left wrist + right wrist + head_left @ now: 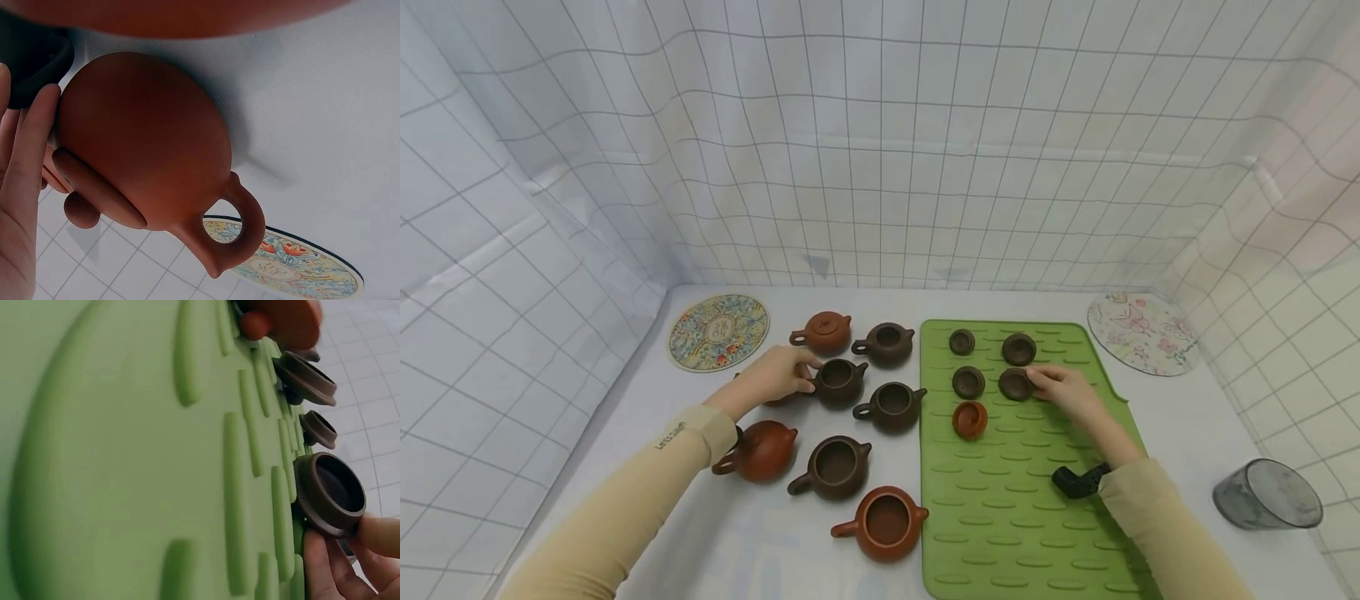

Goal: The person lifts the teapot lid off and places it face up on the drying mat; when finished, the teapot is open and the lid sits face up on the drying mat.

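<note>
My left hand (778, 375) holds a dark brown lidless teapot (839, 383) by its handle side, thumb and fingertips closed round it. In the left wrist view the fingers (37, 125) reach that dark pot (44, 56), beside a lidded red-brown teapot (144, 131). Over the green mat, my right hand (1067, 392) pinches the rim of a dark upturned lid (1015, 385); the right wrist view shows thumb and fingers at the lid's edge (331, 494). Several other lids lie near it, among them a red-brown one (970, 420).
Several more teapots stand on the white table, including a red-brown lidless one (887, 523) in front and a lidded one (826, 333) behind. A green mat (1000, 550) lies at right, with round patterned discs (719, 332) (1142, 333) at both back corners and a glass (1266, 496) at far right.
</note>
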